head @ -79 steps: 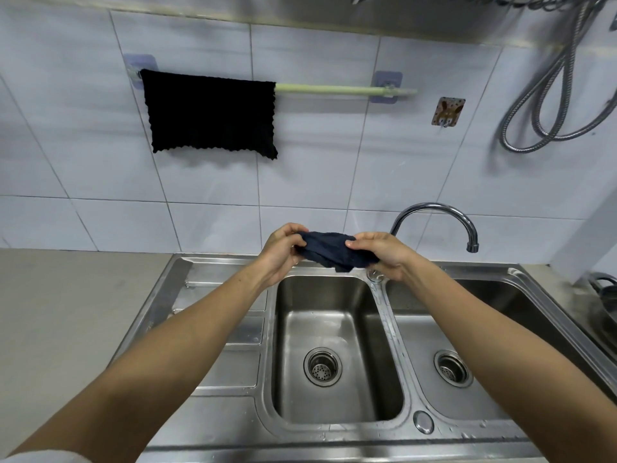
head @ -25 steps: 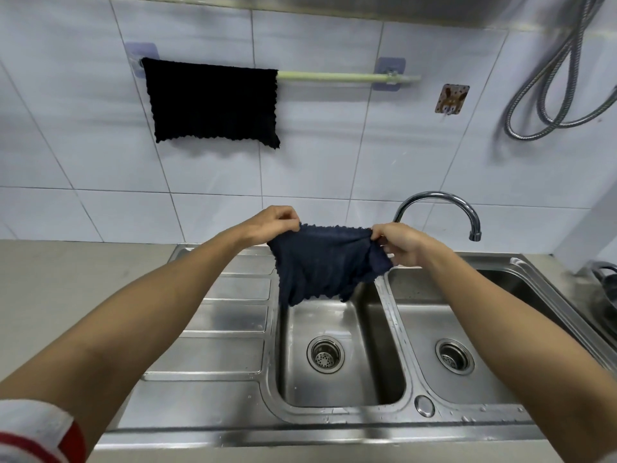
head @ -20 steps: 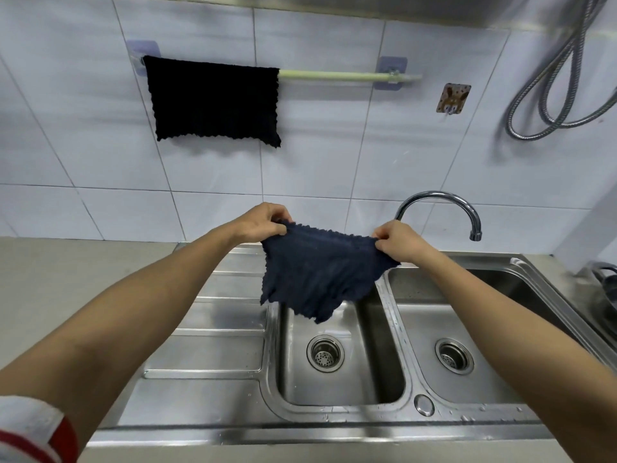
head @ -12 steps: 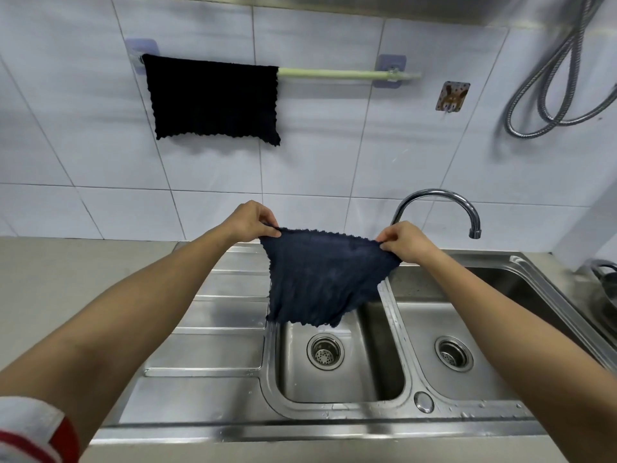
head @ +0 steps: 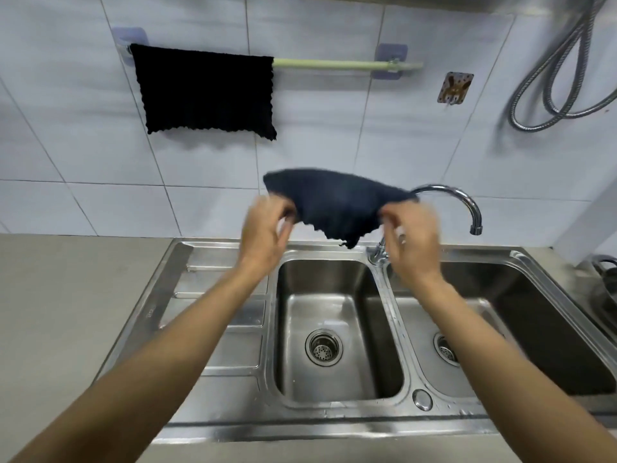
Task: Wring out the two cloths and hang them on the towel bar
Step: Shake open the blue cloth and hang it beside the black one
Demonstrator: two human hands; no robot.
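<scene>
1. My left hand [head: 263, 228] and right hand [head: 409, 233] each pinch a corner of the navy cloth [head: 337, 203], spread between them above the sink [head: 377, 426]
2. The towel bar [head: 347, 64] runs left-right, up ahead; its bare stretch, beside the hung black cloth [head: 205, 91], sits nearer my right hand

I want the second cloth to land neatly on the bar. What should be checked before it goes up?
1. Free stretch of towel bar right of the black cloth: ok.
2. Black cloth already draped over the bar: ok.
3. Navy cloth spread out, not bunched: ok.
4. Left hand pinching one corner: ok.
5. Right hand pinching the other corner: ok.
6. Navy cloth fully wrung: cannot tell.
</scene>
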